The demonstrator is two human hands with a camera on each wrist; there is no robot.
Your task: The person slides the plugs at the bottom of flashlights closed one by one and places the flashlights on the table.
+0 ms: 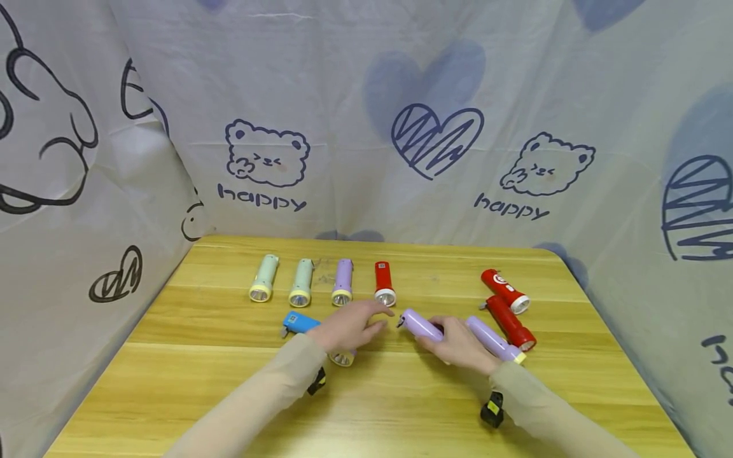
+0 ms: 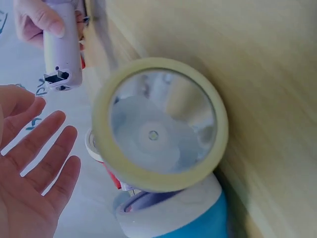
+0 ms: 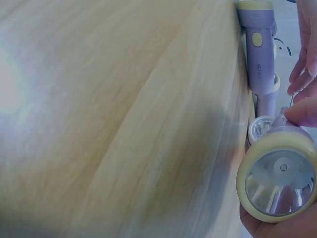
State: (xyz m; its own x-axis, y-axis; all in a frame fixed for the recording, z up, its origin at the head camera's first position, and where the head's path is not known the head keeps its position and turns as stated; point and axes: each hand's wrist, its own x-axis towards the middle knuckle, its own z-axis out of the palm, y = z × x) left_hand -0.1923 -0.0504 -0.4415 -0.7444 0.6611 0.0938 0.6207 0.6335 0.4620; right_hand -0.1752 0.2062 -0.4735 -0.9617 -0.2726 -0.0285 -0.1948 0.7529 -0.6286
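The right hand (image 1: 458, 346) pinches a purple flashlight (image 1: 420, 325) between thumb and fingers, near the middle of the counter (image 1: 395, 413); its tail, with a small metal piece at the end, points towards the left hand (image 1: 352, 326), and its yellow-rimmed lens faces the right wrist's camera. Whether this flashlight touches the counter cannot be told. The left hand holds nothing: its fingers are spread, with gaps between them in the left wrist view, and its fingertips are near the tail but apart from it. Partly hidden by the left hand and wrist are a blue flashlight (image 1: 300, 322) and a yellow-rimmed flashlight (image 1: 342, 359). Just beside the right hand, on its outer side, lies another purple flashlight (image 1: 488, 336). Farther right, a red flashlight (image 1: 504, 289) and a plain red one (image 1: 511, 323) lie close together. Along the back, left to right, stretch a pale green flashlight (image 1: 265, 275), a second pale green one (image 1: 303, 277), a slim purple one (image 1: 343, 275) and a white-rimmed red one (image 1: 383, 277), all apart, lenses towards the person. Behind hangs a pale cloth (image 1: 343, 83) printed with hearts and bears.
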